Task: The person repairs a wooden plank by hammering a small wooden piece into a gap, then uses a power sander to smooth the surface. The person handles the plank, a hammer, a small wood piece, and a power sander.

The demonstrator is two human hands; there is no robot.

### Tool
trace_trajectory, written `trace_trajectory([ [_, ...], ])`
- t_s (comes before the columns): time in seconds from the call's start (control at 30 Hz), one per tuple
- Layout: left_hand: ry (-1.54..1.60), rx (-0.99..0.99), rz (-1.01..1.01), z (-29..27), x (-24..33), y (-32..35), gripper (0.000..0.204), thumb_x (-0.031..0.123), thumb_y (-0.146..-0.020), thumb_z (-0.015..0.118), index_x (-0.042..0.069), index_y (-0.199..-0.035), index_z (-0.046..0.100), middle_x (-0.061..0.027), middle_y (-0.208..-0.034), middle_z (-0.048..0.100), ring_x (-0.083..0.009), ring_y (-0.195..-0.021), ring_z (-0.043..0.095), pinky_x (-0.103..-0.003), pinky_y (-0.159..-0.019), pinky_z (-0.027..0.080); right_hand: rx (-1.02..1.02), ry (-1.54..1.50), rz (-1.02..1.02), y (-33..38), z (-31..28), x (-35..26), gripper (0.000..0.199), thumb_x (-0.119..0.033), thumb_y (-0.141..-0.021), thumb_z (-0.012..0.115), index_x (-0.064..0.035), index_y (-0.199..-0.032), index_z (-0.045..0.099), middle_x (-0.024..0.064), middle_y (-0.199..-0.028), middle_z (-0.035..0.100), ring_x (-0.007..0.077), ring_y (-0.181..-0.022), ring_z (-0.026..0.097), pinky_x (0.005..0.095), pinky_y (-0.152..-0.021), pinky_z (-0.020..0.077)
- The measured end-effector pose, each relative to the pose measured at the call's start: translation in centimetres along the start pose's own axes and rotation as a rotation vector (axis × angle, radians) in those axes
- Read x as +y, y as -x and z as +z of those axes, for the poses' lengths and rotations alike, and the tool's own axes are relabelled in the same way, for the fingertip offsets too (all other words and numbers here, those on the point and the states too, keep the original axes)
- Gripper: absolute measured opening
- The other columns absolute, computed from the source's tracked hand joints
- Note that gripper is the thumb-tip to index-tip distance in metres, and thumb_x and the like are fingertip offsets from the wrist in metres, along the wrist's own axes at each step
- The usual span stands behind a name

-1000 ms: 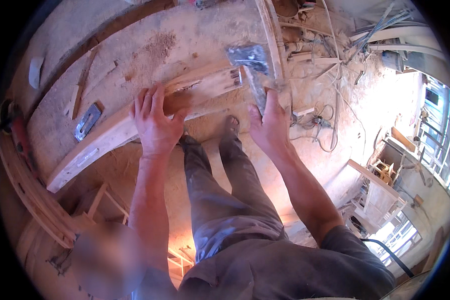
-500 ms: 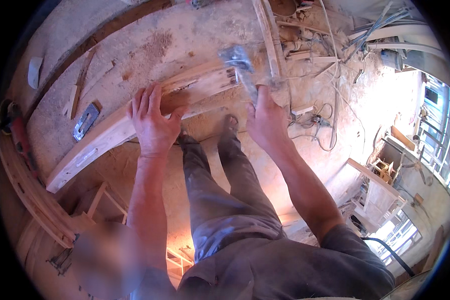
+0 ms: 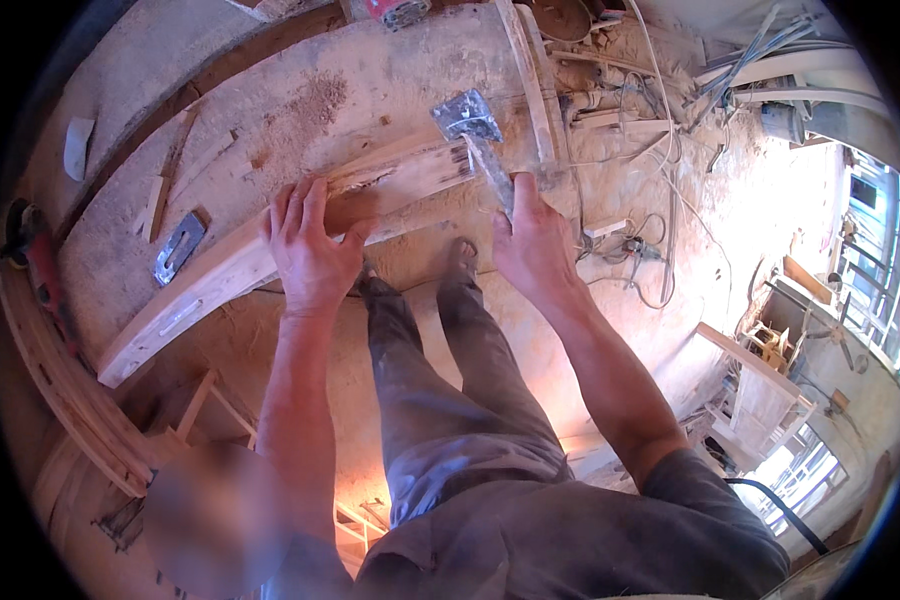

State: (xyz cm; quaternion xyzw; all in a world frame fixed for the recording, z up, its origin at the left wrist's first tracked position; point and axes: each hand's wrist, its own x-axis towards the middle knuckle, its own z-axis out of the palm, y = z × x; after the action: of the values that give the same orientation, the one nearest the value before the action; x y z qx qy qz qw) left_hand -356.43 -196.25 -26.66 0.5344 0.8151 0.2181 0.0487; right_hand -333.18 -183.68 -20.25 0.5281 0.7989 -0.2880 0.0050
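A long, slightly curved wooden beam (image 3: 220, 262) lies along the near edge of the dusty workbench (image 3: 390, 75). Over its middle rests my left hand (image 3: 313, 245), fingers across the top and thumb along the near side, gripping it. The beam's right end looks rough and dark-stained. My right hand (image 3: 536, 238) is closed round the wooden handle of a hatchet (image 3: 467, 116). Its broad, worn metal head is raised at the beam's right end; whether it touches the wood I cannot tell.
A metal plane-like tool (image 3: 180, 247) and wood strips (image 3: 168, 175) lie on the bench. A red power tool (image 3: 45, 270) sits at far left, another red tool (image 3: 400, 10) at the top. Cables (image 3: 660, 250) and scraps litter the floor at right. A wooden frame (image 3: 210, 400) stands below.
The hatchet, blurred by motion before, now shows sharply with its head at nearly the same place. My left hand stays on the beam. The view has shifted slightly.
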Motion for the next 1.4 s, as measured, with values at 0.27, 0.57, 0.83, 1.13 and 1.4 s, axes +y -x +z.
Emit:
trace_trajectory([
  [0.27, 0.009, 0.001, -0.011, 0.2, 0.2, 0.0, 0.077, 0.044, -0.069, 0.089, 0.003, -0.130, 0.064, -0.0135, -0.134, 0.065, -0.0362, -0.130, 0.054, -0.053, -0.111, 0.037, 0.010, -0.001, -0.027, -0.1, 0.4, 0.8, 0.040, -0.010, -0.092, 0.067, -0.0039, -0.125, 0.046, 0.0289, -0.089, 0.067, 0.0509, -0.083, 0.067, 0.0573, -0.071, 0.0511],
  [0.57, 0.025, 0.017, -0.009, 0.2, 0.4, -0.1, 0.075, 0.040, -0.070, 0.088, 0.003, -0.129, 0.064, -0.0141, -0.134, 0.065, -0.0364, -0.129, 0.055, -0.052, -0.111, 0.037, 0.088, -0.110, 0.031, 0.5, -0.4, -0.6, 0.039, -0.010, -0.091, 0.067, -0.0058, -0.124, 0.045, 0.0287, -0.086, 0.067, 0.0512, -0.083, 0.067, 0.0588, -0.071, 0.0509],
  [0.83, 0.002, 0.019, -0.006, 0.0, 0.2, 0.1, 0.074, 0.041, -0.070, 0.088, 0.003, -0.129, 0.065, -0.0139, -0.134, 0.065, -0.0357, -0.129, 0.054, -0.052, -0.111, 0.037, 0.068, -0.084, -0.005, 0.7, -1.1, -0.9, 0.039, -0.010, -0.091, 0.067, -0.0044, -0.124, 0.045, 0.0295, -0.085, 0.067, 0.0520, -0.082, 0.067, 0.0594, -0.071, 0.0497],
  [1.13, 0.007, 0.022, 0.006, 0.1, 0.0, -0.2, 0.077, 0.048, -0.070, 0.088, 0.004, -0.128, 0.065, -0.0136, -0.132, 0.066, -0.0352, -0.128, 0.055, -0.052, -0.110, 0.038, 0.060, -0.140, 0.097, 0.7, -0.3, 0.8, 0.045, -0.013, -0.091, 0.069, -0.0002, -0.127, 0.044, 0.0294, -0.090, 0.068, 0.0510, -0.087, 0.068, 0.0578, -0.074, 0.0509],
  [1.4, 0.029, 0.031, -0.009, 0.0, 0.3, -0.4, 0.072, 0.032, -0.063, 0.093, 0.004, -0.123, 0.066, -0.0147, -0.127, 0.067, -0.0359, -0.125, 0.056, -0.052, -0.107, 0.040, 0.021, -0.089, 0.083, 1.4, -0.5, 1.2, 0.046, -0.011, -0.091, 0.069, -0.0031, -0.127, 0.042, 0.0293, -0.091, 0.066, 0.0510, -0.086, 0.066, 0.0588, -0.074, 0.0514],
])
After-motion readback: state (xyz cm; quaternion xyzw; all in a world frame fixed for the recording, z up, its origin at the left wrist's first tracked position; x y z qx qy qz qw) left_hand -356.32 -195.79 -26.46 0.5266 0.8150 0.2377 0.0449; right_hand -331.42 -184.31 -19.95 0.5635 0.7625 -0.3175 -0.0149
